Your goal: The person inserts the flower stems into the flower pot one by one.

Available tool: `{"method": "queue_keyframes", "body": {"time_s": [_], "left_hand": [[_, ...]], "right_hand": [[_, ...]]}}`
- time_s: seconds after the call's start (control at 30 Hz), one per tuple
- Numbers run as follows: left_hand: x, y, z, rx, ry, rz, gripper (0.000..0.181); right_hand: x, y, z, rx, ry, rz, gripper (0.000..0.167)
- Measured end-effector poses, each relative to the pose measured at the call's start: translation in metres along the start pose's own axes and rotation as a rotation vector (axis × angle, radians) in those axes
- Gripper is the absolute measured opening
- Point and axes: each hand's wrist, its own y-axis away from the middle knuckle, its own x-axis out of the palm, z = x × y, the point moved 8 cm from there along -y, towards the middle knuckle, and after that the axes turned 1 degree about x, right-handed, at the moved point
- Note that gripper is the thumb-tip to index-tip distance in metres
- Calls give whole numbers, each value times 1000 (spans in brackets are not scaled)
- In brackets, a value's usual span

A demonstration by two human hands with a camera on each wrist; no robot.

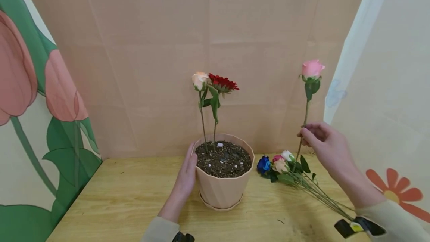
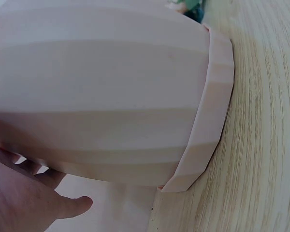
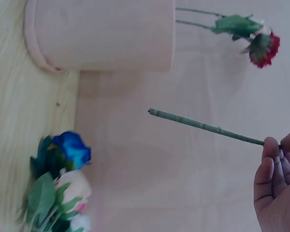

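In the head view, the left hand lies along the side of the flowerpot, fingers fairly straight against its wall, while the right hand pinches the pink rose by its stem, upright and well right of the pot. A cream rose and a red daisy-like flower stand in the soil; more loose flowers lie on the table. The left wrist view shows the left fingers touching the pot, seemingly to steady it, above its saucer. In the right wrist view, thumb and fingertips clamp the stem, whose lower end hangs free, apart from the pot. The step looks like bringing this rose over; the next move calls for lifting that end above the rim, then pressing it into the soil.
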Motion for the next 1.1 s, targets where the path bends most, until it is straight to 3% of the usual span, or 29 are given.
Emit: {"method": "queue_keyframes", "body": {"time_s": [0.2,0.57,1.1], "left_hand": [[-1,2,0,-4,-7,3,59],[0,2,0,-1,4,14,60],[0,-1,1,17,11,-2,59]], "right_hand": [[13,-7,27,-54,-32,-3,34],[44,-19,67,-141,-192,-8,27],[88,-35,90,-202,-192,27,27]]}}
